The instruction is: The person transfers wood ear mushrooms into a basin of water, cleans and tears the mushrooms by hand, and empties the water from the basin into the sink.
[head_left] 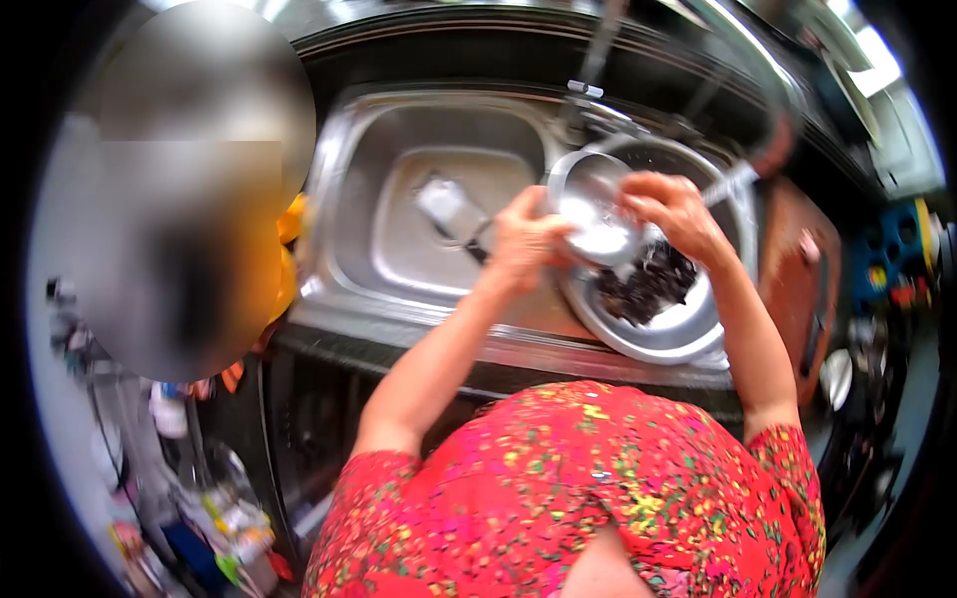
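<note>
My left hand [525,242] is closed on the near-left rim of a small shiny metal bowl [595,236], which is tilted over a larger metal basin [648,344]. At the bowl's right side, my right hand [675,211] has its fingers bent and drawn together right at the rim; what they hold is hidden. Below the bowl, dark, wet-looking pieces [653,286] lie in the basin. The basin stands in the right part of the steel sink.
The left sink bowl [364,189] holds a pale item with a dark end [449,204]. A tap [588,90] and a curved hose [768,154] rise behind the basin. On the right, a brown board [793,269] carries a dark-handled knife [815,309].
</note>
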A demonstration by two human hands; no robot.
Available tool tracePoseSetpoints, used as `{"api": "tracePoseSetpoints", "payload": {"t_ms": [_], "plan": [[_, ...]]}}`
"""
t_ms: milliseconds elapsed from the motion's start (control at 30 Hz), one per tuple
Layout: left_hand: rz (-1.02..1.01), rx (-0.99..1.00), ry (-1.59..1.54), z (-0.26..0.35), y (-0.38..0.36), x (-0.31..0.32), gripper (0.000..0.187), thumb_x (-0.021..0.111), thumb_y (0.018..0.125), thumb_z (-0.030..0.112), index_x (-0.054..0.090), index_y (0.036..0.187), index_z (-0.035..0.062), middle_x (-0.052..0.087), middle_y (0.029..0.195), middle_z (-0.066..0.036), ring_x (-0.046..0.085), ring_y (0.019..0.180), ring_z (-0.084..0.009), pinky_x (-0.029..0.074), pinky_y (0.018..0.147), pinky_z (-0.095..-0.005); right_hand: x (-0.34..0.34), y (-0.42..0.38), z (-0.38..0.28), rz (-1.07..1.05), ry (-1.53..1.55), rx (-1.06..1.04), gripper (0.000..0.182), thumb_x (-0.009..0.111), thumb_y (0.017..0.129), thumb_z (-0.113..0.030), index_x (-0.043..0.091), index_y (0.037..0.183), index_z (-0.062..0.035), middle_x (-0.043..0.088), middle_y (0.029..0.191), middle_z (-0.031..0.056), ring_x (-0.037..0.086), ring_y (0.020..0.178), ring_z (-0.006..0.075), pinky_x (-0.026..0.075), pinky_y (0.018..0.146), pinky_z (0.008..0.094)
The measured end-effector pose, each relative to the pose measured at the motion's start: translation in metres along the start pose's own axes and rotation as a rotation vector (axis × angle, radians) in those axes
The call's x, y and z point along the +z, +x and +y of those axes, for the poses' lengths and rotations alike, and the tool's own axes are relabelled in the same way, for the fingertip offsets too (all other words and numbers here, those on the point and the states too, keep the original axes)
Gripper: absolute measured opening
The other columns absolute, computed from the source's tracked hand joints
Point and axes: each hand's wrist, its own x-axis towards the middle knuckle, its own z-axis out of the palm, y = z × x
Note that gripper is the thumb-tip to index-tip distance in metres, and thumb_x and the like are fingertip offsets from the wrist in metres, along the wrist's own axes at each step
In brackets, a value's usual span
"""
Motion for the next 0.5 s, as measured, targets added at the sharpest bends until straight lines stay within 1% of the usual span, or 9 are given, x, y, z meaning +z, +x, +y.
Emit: {"api": "tracePoseSetpoints", "payload": {"t_ms": [33,100,167,233,300,333,367,433,500], "plan": [[-0.023,0.046,-0.008,0.006,-0.004,0.009,0.038,0.058,0.065,0.002,0.047,0.1,-0.0026,0.054,0.068,-0.007,0.054,0.049,-0.0149,0.048,0.038,-0.0288,0.004,-0.001,0.002,-0.061,0.019,-0.06,0.03,0.054,0.076,-0.015,0.054,0.099,0.0036,0.059,0.08,0.0122,0.057,0.071,0.0178,0.046,0.065,0.0293],[-0.025,0.171,0.101,-0.011,0.007,0.014,0.028,0.057,0.057,0.007,0.052,0.083,-0.0013,0.055,0.065,-0.008,0.052,0.05,-0.0151,0.045,0.039,-0.0279,0.016,0.0,0.013,0.15,-0.446,0.021,0.035,0.051,0.075,-0.018,0.051,0.102,0.0036,0.056,0.082,0.0202,0.056,0.076,0.0302,0.043,0.071,0.0365],[-0.015,0.175,0.149,-0.018,0.003,0.022,0.026,0.059,0.056,0.009,0.054,0.08,-0.001,0.056,0.065,-0.009,0.054,0.055,-0.017,0.046,0.045,-0.0319,0.024,-0.001,0.03,0.244,-0.532,-0.071,0.03,0.05,0.076,-0.016,0.05,0.1,0.003,0.055,0.086,0.024,0.055,0.082,0.0374,0.043,0.073,0.0388],[-0.06,0.057,-0.067,-0.008,-0.012,0.035,0.02,0.061,0.062,0.006,0.056,0.08,0.0004,0.054,0.061,-0.009,0.056,0.053,-0.019,0.045,0.041,-0.0321,0.033,0.006,0.023,0.287,-0.388,-0.014,0.023,0.047,0.075,-0.007,0.05,0.094,0.0056,0.056,0.083,0.0218,0.055,0.078,0.033,0.043,0.072,0.0374],[-0.112,0.113,0.038,-0.07,0.037,0.038,0.028,0.055,0.055,0.002,0.054,0.083,-0.0018,0.054,0.059,-0.011,0.055,0.047,-0.0198,0.041,0.034,-0.0336,0.035,0.012,0.027,0.256,-0.282,-0.004,0.015,0.045,0.072,-0.005,0.049,0.082,0.0049,0.054,0.073,0.0126,0.049,0.065,0.0192,0.041,0.063,0.031],[-0.145,0.042,-0.019,-0.065,0.035,0.041,0.034,0.054,0.054,0.001,0.055,0.088,-0.0015,0.055,0.06,-0.013,0.055,0.048,-0.0203,0.042,0.034,-0.0331,0.035,0.014,0.047,0.144,-0.008,-0.014,0.016,0.048,0.072,-0.008,0.052,0.082,0.0033,0.053,0.068,0.0061,0.048,0.065,0.0111,0.04,0.058,0.0278],[-0.167,-0.02,-0.015,-0.059,0.031,0.04,0.036,0.053,0.054,0.0,0.056,0.09,-0.0009,0.056,0.062,-0.013,0.055,0.05,-0.02,0.042,0.035,-0.033,0.044,0.004,0.036,0.094,0.077,-0.058,0.016,0.049,0.073,-0.01,0.053,0.082,0.0018,0.054,0.068,0.0046,0.048,0.064,0.0092,0.04,0.055,0.0248],[-0.213,-0.049,-0.008,-0.058,0.036,0.033,0.039,0.051,0.054,-0.002,0.057,0.092,0.0,0.057,0.065,-0.013,0.055,0.052,-0.0196,0.043,0.036,-0.0328,0.045,-0.012,0.013,-0.149,0.004,0.191,0.013,0.051,0.072,-0.011,0.053,0.076,0.0007,0.056,0.07,0.0038,0.05,0.066,0.0102,0.04,0.057,0.0241],[-0.208,-0.007,0.008,-0.087,0.059,0.037,0.038,0.048,0.054,-0.006,0.057,0.091,0.0,0.055,0.064,-0.01,0.055,0.052,-0.0189,0.041,0.034,-0.0324,0.04,-0.029,0.015,-0.253,-0.222,0.141,0.014,0.048,0.076,-0.012,0.053,0.08,0.0006,0.056,0.07,0.0085,0.054,0.066,0.0186,0.041,0.058,0.0286]]}}
